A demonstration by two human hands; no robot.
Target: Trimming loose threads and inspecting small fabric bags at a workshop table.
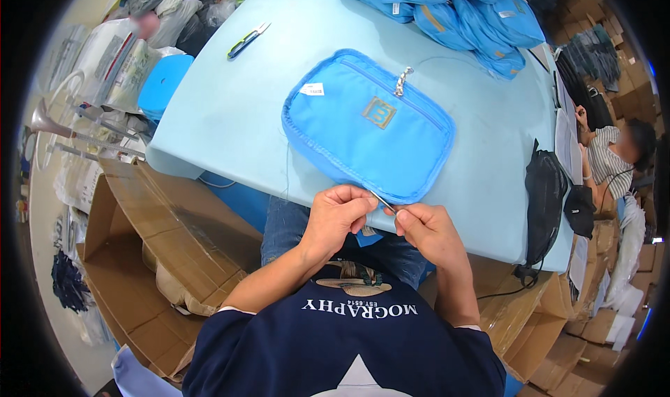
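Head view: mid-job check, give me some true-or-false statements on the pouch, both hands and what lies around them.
1. The left hand and the right hand are at the near edge of the blue pouch. True.
2. The snips lie to the right of the pouch. False: they lie beyond it to the left, on the table.
3. A white tag shows at the pouch's left end. True.
4. The pile of blue bags lies at the table's near edge. False: it lies toward the far edge, on the right.
5. A thin tool shows between the fingertips of the two hands. True.
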